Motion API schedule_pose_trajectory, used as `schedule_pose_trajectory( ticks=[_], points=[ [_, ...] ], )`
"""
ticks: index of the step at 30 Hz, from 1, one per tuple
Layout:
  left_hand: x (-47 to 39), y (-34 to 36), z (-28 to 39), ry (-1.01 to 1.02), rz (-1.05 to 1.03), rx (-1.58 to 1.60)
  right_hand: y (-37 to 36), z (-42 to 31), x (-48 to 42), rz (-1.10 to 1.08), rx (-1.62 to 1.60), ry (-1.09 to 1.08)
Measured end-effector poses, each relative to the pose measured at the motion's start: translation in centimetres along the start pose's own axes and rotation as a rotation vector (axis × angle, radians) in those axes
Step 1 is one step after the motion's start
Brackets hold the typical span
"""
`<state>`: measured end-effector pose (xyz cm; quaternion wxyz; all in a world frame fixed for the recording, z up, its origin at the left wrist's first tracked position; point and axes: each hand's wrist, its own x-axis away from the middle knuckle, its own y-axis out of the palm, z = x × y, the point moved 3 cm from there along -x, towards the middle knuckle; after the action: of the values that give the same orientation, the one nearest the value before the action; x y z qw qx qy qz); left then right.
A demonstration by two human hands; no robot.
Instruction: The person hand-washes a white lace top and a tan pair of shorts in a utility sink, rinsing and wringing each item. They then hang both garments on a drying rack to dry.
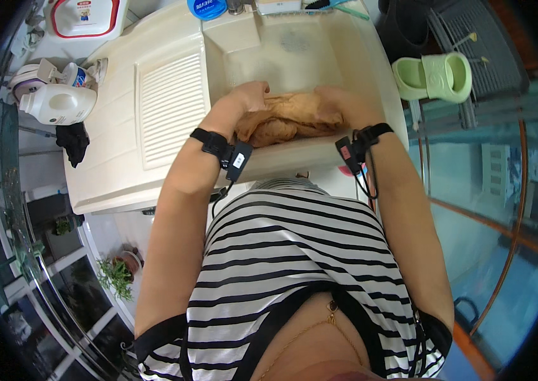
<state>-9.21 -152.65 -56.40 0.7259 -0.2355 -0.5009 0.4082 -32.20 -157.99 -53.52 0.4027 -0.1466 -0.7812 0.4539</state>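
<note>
A wet-looking, tan-brown cloth (276, 131) lies bunched at the near end of the cream laundry sink (228, 71). My left hand (251, 95) grips its left upper edge, with the fingers curled. At the cloth's right end, my right hand (333, 102) is closed on the fabric and looks blurred. Between my hands the cloth is stretched across, with thick folds hanging on the near side. Shallow, cloudy water appears to cover the sink floor beyond the cloth.
Left of the sink basin is a ribbed washboard (171, 109). A white jug (59, 105), a black cloth (73, 143) and a red-rimmed white basin (83, 35) stand farther left. A blue-topped container (207, 8) sits at the back. Right are a green plastic holder (433, 78) and a black bin (402, 33).
</note>
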Motion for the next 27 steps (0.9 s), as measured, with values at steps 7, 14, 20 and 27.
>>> schedule_pose_trajectory(
  ticks=[7,14,20,27],
  points=[
    [-3.1,3.9,-0.1,-0.216,0.143,-0.145,7.3,3.2,-8.1,-0.141,-0.025,0.024],
    [-5.5,5.4,-3.3,-0.382,-0.070,-0.009,6.4,8.1,-13.4,-0.171,-0.472,0.061],
    [-4.3,-1.5,-2.5,-0.258,-0.115,0.676,0.3,9.7,-12.5,-0.307,-1.456,0.102],
    [-9.7,-3.8,-6.0,-0.151,0.344,0.410,0.6,11.5,-16.5,0.214,-1.401,0.155]
  ],
)
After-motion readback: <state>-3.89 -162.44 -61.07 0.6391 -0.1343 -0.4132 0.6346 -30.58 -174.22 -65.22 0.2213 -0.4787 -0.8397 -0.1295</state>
